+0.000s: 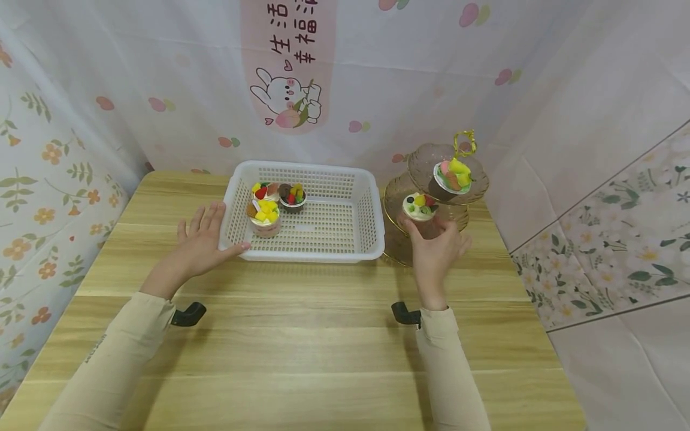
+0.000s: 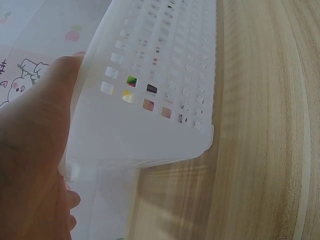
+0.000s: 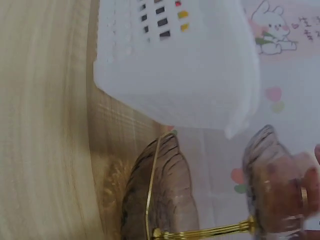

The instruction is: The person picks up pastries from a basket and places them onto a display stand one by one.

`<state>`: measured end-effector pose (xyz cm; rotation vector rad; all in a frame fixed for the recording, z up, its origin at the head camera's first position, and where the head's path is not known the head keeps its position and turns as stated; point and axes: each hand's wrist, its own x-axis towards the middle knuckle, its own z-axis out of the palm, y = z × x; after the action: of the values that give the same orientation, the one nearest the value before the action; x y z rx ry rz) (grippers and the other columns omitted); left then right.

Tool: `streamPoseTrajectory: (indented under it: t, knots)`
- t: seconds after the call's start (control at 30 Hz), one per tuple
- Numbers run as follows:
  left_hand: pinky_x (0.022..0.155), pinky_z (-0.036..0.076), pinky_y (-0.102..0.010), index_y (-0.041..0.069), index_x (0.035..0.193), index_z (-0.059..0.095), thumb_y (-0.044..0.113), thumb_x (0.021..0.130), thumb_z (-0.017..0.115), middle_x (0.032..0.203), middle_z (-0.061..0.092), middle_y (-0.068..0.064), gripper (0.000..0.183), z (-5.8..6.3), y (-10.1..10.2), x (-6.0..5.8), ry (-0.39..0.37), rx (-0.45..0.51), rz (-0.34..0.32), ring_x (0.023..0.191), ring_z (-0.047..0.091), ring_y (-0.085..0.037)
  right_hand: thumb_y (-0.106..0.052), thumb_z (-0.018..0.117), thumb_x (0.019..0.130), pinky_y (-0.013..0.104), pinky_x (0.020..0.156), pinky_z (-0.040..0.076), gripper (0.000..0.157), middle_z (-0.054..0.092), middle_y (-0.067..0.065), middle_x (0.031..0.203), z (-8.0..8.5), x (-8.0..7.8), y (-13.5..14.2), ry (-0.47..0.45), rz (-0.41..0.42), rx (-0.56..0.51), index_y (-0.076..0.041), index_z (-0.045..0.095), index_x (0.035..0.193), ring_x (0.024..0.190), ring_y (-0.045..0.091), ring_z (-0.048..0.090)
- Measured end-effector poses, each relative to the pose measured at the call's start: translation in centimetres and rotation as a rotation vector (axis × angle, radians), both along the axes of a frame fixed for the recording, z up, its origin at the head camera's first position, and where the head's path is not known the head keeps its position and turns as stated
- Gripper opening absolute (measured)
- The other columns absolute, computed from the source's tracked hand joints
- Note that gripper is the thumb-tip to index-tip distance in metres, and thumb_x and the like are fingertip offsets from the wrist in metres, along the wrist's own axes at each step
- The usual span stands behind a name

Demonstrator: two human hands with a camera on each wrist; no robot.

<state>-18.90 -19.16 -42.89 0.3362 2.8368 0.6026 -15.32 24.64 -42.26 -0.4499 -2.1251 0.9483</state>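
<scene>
My right hand (image 1: 435, 254) grips a clear dessert cup (image 1: 419, 208) topped with cream and fruit, at the middle plate of a tiered glass stand (image 1: 477, 185). The stand's gold stem (image 3: 205, 234) shows in the right wrist view. On the top plate sits a brown cup (image 1: 453, 179) with colourful fruit topping. My left hand (image 1: 202, 242) rests with spread fingers at the left rim of a white plastic basket (image 1: 302, 256), thumb near the front corner. Inside the basket's left part are a yellow-topped cup (image 1: 265, 216), a dark cup (image 1: 293, 200) and a strawberry-topped cup (image 1: 264, 191).
Basket and stand stand side by side near the back of a wooden table (image 1: 302, 347). Behind them hangs a printed white curtain (image 1: 188, 72). A flowered panel (image 1: 609, 263) lies along the right side. Black wrist mounts (image 1: 188, 314) stick out from both sleeves.
</scene>
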Motion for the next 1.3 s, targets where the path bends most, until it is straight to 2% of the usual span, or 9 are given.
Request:
streamPoseTrajectory:
  t: [0.1,0.2,0.33,0.53,0.7,0.8,0.9,1.07,1.3]
  knots:
    - [0.111,-0.009,-0.077,0.004,0.158,-0.009,0.076,0.088,0.046,0.166,-0.007,-0.025,0.114,-0.1,-0.2,0.1,0.005,0.004,0.001,0.152,-0.011,-0.049,-0.039,0.086,0.075,0.052,0.125,-0.001,0.060,0.066,0.018,0.112,0.4,1.1,-0.5,0.076,-0.003,0.033,0.001,0.059,0.110,0.115,0.034,0.058]
    - [0.111,-0.010,-0.077,0.004,0.158,-0.009,0.075,0.088,0.047,0.165,-0.007,-0.026,0.114,-0.1,-0.4,0.0,0.007,0.012,0.005,0.151,-0.011,-0.049,-0.031,0.084,0.078,0.049,0.120,0.022,0.050,0.068,0.018,0.111,0.8,1.9,-1.8,0.179,0.066,0.083,0.002,0.063,0.109,0.115,0.035,0.059]
    - [0.111,-0.009,-0.077,0.005,0.158,-0.009,0.074,0.089,0.047,0.166,-0.008,-0.024,0.113,0.0,-0.7,-0.1,0.010,0.013,0.010,0.152,-0.010,-0.049,-0.021,0.082,0.082,0.046,0.102,0.044,0.037,0.072,0.016,0.109,1.9,1.5,-4.1,0.163,0.391,0.052,0.000,0.068,0.110,0.111,0.032,0.064]
    - [0.112,-0.009,-0.076,0.006,0.158,-0.010,0.075,0.089,0.046,0.166,-0.010,-0.023,0.113,-0.1,-0.9,-0.3,-0.004,0.014,0.013,0.152,-0.011,-0.049,-0.027,0.076,0.087,0.046,0.108,0.046,0.046,0.070,0.008,0.125,4.7,-3.3,-8.5,-0.311,0.902,-0.035,-0.009,0.063,0.127,0.119,0.025,0.064]
    - [0.112,-0.009,-0.076,0.006,0.158,-0.010,0.075,0.088,0.046,0.166,-0.010,-0.021,0.113,-0.5,-0.9,-0.4,-0.007,0.011,0.012,0.152,-0.010,-0.049,-0.030,0.073,0.089,0.044,0.105,0.048,0.056,0.062,0.009,0.138,5.2,-9.7,-13.2,-0.685,1.131,0.076,-0.012,0.056,0.138,0.125,0.026,0.059]
    - [0.113,-0.009,-0.076,0.006,0.159,-0.008,0.075,0.088,0.046,0.167,-0.009,-0.020,0.113,-0.7,-0.8,-0.3,-0.008,0.014,0.008,0.152,-0.009,-0.049,-0.028,0.074,0.088,0.045,0.109,0.046,0.060,0.059,0.010,0.142,4.7,-12.4,-15.6,-0.820,1.209,0.166,-0.011,0.052,0.142,0.132,0.027,0.055]
    - [0.113,-0.009,-0.075,0.006,0.159,-0.008,0.075,0.089,0.047,0.167,-0.008,-0.020,0.112,-0.7,-0.6,-0.2,-0.009,0.023,0.003,0.153,-0.009,-0.048,-0.020,0.074,0.087,0.044,0.112,0.044,0.061,0.055,0.009,0.146,3.7,-14.0,-17.5,-0.864,1.269,0.187,-0.009,0.051,0.143,0.137,0.028,0.050]
    - [0.113,-0.009,-0.075,0.008,0.159,-0.009,0.074,0.089,0.047,0.167,-0.008,-0.018,0.112,-0.6,-0.4,-0.3,0.002,0.032,-0.005,0.153,-0.009,-0.046,-0.008,0.076,0.083,0.041,0.113,0.043,0.059,0.051,0.006,0.151,1.9,-15.0,-19.1,-0.841,1.264,0.176,-0.007,0.056,0.138,0.139,0.026,0.049]
    - [0.113,-0.007,-0.075,0.008,0.159,-0.006,0.074,0.088,0.048,0.168,-0.003,-0.019,0.112,-0.8,-0.5,-0.3,0.025,0.030,0.006,0.153,-0.006,-0.048,-0.012,0.079,0.083,0.041,0.114,0.042,0.059,0.058,0.007,0.143,0.4,-15.4,-19.6,-0.895,1.222,0.189,-0.012,0.057,0.138,0.135,0.025,0.052]
